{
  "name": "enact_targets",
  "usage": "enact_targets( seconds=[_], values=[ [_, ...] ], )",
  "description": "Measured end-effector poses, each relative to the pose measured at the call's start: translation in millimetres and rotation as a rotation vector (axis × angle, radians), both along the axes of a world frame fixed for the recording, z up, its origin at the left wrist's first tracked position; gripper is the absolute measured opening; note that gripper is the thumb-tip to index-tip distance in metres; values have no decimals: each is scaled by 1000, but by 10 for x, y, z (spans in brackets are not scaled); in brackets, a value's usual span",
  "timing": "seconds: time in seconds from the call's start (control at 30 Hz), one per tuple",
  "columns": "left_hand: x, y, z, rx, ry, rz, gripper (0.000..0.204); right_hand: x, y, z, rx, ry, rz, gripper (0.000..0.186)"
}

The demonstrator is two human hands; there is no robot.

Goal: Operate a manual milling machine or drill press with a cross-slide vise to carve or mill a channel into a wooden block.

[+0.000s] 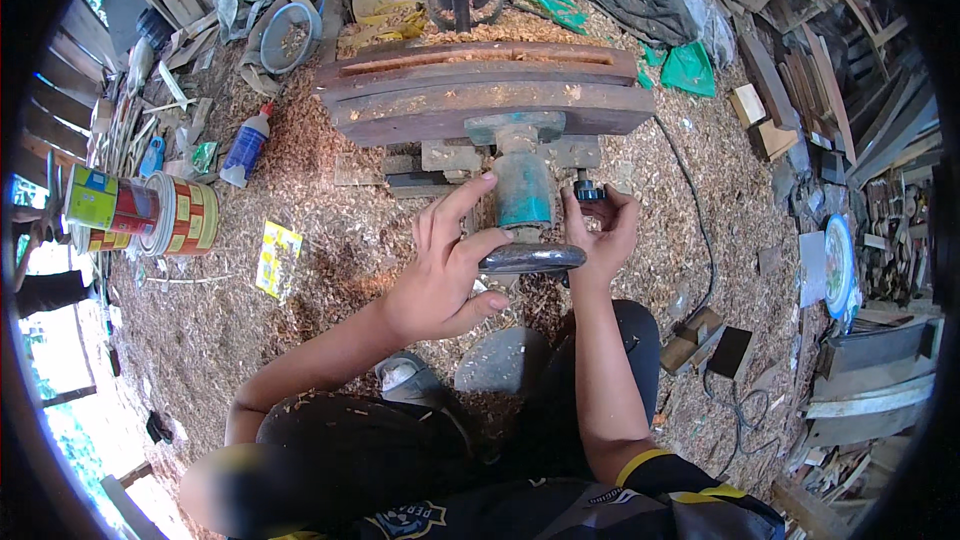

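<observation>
In front of me stands a woodworking machine with a teal cylindrical housing (524, 190) and a dark round handwheel (532, 259) at its near end. A long wooden piece (430, 110) with a curved edge lies across the machine beyond the housing. My left hand (440, 265) is open, its fingers spread beside the housing and one fingertip at the wheel's left side. To the right of the housing, my right hand (604, 238) pinches a small black knob (589, 192) between thumb and fingers. Part of that hand's palm side is hidden.
Wood shavings (330, 310) cover the ground. Paint cans (182, 214), a blue-white bottle (246, 147) and a yellow packet (278, 258) are on the left. A dark cable (706, 240) runs along the right, near wooden blocks (692, 340) and stacked timber (870, 390).
</observation>
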State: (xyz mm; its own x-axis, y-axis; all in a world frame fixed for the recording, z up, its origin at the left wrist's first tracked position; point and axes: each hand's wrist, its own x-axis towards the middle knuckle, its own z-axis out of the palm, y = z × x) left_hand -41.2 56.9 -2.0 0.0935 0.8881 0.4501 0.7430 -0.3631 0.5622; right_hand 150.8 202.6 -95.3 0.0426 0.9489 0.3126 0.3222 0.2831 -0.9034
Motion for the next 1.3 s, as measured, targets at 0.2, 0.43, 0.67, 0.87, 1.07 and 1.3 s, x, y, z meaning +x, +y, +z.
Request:
enact_targets(
  seconds=[0.2, 0.43, 0.67, 0.87, 1.07, 1.3],
  values=[
    [-2, -6, 18, -13, -4, 9, 70, -55, -18, 67, -42, 122, 7, 49],
    [-6, -10, 39, -27, 4, -1, 69, -119, -142, 57, -133, 122, -2, 51],
    [-9, -44, 155, -62, 23, 21, 67, -145, -297, -284, -340, 405, 48, 38],
    [-14, -45, 182, -86, 49, 16, 68, -114, -253, -547, -384, 474, -28, 31],
    [6, -64, 221, -94, 74, 6, 75, -44, -171, -705, -232, 435, -143, 25],
    [20, -52, 191, -95, 72, 12, 77, -122, -199, -935, -262, 459, -145, 19]
  ],
)
